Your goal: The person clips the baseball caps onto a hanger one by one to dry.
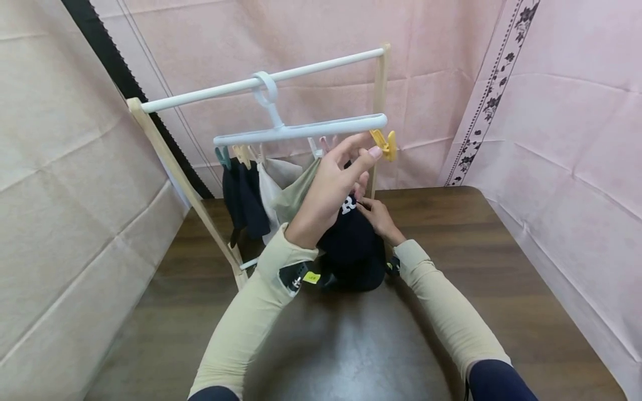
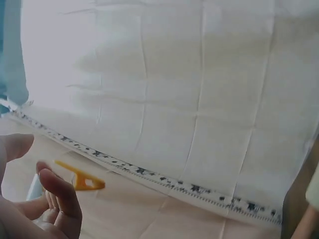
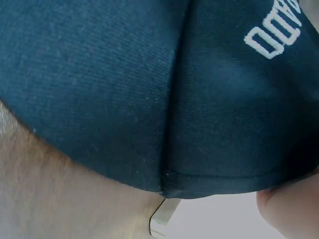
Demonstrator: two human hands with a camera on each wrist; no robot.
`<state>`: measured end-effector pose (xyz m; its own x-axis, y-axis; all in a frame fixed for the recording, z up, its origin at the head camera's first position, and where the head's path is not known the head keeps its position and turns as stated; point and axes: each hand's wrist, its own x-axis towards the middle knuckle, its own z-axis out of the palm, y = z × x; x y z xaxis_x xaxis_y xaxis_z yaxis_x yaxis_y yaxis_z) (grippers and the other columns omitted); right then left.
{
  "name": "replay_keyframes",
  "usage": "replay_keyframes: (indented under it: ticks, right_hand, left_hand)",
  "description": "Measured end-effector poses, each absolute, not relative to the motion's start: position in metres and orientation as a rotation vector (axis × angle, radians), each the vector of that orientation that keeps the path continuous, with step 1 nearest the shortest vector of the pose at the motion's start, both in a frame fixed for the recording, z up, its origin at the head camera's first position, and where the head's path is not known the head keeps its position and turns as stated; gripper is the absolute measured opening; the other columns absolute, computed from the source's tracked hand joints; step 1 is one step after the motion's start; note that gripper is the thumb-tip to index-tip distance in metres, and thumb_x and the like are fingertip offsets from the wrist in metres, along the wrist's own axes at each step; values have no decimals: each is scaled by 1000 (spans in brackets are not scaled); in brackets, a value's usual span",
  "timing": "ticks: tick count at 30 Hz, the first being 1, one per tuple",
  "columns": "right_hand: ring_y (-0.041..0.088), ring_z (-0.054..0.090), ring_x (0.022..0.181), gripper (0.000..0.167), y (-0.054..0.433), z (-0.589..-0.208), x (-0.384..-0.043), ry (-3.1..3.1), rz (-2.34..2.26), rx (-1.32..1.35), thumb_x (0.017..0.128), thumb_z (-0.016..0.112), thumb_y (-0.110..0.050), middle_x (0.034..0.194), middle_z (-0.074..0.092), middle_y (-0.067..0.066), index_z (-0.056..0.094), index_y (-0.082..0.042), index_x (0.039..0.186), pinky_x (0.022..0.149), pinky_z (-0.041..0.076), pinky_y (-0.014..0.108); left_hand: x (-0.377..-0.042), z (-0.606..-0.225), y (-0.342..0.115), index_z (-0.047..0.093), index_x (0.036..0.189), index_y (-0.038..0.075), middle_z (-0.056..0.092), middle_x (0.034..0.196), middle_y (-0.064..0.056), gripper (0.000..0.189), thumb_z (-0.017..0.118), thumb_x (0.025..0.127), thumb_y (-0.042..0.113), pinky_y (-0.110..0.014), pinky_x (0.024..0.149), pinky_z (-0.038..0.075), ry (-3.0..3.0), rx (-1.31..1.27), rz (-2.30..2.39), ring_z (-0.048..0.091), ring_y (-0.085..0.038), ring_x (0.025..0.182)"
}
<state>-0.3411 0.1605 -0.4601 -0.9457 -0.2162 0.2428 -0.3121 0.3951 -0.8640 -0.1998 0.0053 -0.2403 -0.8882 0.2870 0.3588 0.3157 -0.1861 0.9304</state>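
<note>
A dark baseball cap (image 1: 346, 242) with white lettering hangs low in front of the rack, its brim downward near the table. My right hand (image 1: 378, 218) pinches the cap's right edge; in the right wrist view, a fingertip (image 3: 291, 206) lies at the edge of the fabric. Higher up, my left hand (image 1: 333, 178) is beside a yellow clip (image 1: 386, 146) below the right end of the light-blue hanger (image 1: 301, 131). In the left wrist view, thumb and bent fingers (image 2: 60, 191) stand apart, with the yellow clip beyond them. My left hand and forearm hide part of the cap.
The hanger hooks over the white rail (image 1: 200, 97) of a wooden-legged rack (image 1: 175, 161). Clips hold dark cloths (image 1: 246, 195), a white cloth (image 1: 269, 195) and a sage-green cloth (image 1: 296, 192) along its left and middle. The rack stands on a brown table (image 1: 476, 262), with pink sheets (image 1: 311, 33) behind.
</note>
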Motion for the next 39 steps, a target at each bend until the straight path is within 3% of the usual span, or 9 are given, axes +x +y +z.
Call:
replay_keyframes:
  ticks: [4, 8, 11, 17, 23, 32, 36, 39]
  right_hand:
    - [24, 58, 92, 22, 164, -462, -340, -2524, 1581, 546, 107, 58, -10, 105, 68, 20, 70, 3, 120, 86, 46, 33]
    - [22, 59, 93, 29, 165, -462, -337, -2480, 1605, 621, 103, 60, -3, 111, 71, 22, 68, 5, 129, 88, 47, 31]
    - [24, 60, 96, 31, 166, -461, -335, -2462, 1631, 632, 104, 58, -2, 115, 71, 23, 67, 6, 132, 90, 48, 33]
    - [23, 57, 91, 24, 161, -463, -338, -2529, 1602, 506, 111, 56, -17, 102, 68, 14, 72, 0, 118, 85, 45, 33]
    - [21, 52, 75, 28, 159, -463, -339, -2532, 1603, 449, 109, 62, -31, 81, 54, 4, 69, -5, 101, 70, 42, 31]
    - [21, 50, 76, 34, 160, -459, -335, -2542, 1628, 409, 108, 62, -35, 81, 51, 2, 70, -2, 108, 69, 41, 31]
    - [22, 49, 74, 35, 162, -454, -330, -2543, 1633, 404, 108, 62, -36, 77, 49, 2, 69, -3, 100, 69, 41, 33]
    - [22, 46, 70, 38, 162, -450, -326, -2533, 1629, 413, 108, 62, -38, 73, 44, 0, 65, -4, 92, 67, 38, 34]
  left_hand:
    - [-208, -239, 9, 59, 143, 12, 60, 121, -3, 41, 66, 104, 23, -23, 55, 39, -1889, -688, -2499, 49, -11, 65]
    - [-213, -237, 8, 59, 138, 13, 57, 137, 0, 32, 59, 108, 23, -20, 57, 39, -1806, -674, -2661, 59, -11, 74]
    - [-216, -236, 7, 60, 132, 16, 59, 135, 3, 23, 54, 111, 23, -17, 53, 37, -1728, -752, -2755, 61, -11, 75]
    - [-214, -235, 2, 68, 123, 14, 74, 119, 3, 23, 48, 113, 23, -19, 48, 28, -1611, -901, -2782, 52, -10, 61]
    - [-202, -236, -8, 65, 115, 9, 75, 103, 1, 20, 49, 112, 21, -19, 49, 36, -1639, -885, -2693, 53, -8, 61]
    - [-177, -242, -32, 60, 131, 0, 72, 106, -2, 34, 60, 103, 18, -23, 53, 47, -1811, -741, -2502, 52, -12, 64]
    - [-167, -247, -41, 56, 135, -11, 74, 106, -2, 40, 62, 103, 14, -23, 52, 49, -1838, -734, -2402, 51, -13, 65]
    - [-159, -248, -46, 56, 134, -11, 75, 107, -4, 41, 63, 103, 16, -23, 53, 50, -1834, -733, -2341, 50, -13, 66]
